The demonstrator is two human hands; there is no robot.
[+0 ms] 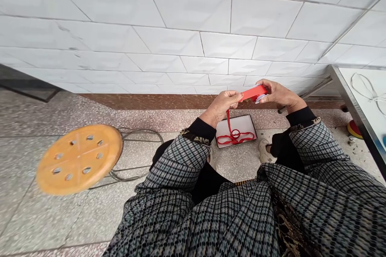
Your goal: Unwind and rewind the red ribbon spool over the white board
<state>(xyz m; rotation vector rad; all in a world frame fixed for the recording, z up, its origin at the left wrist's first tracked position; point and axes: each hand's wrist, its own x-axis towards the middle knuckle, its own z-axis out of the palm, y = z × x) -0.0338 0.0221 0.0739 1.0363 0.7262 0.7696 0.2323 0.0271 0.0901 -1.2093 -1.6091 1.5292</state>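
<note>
My right hand (276,93) is wrapped round a spool of red ribbon (261,95) with pale round ends. A flat length of red ribbon (250,92) stretches from the spool to my left hand (225,104), which pinches it between thumb and fingers. Below my left hand, a narrow strip of the ribbon hangs down into a shallow white box (238,122) with dark edges on the floor. Loops of red ribbon (235,135) lie inside that box, between my feet.
A round orange stool (80,158) with holes and metal legs stands to the left. On the right is a metal-edged table (357,112) with a thin cord (372,98) on it. A red and yellow object (355,128) sits beneath. White tiled wall (199,60) runs ahead.
</note>
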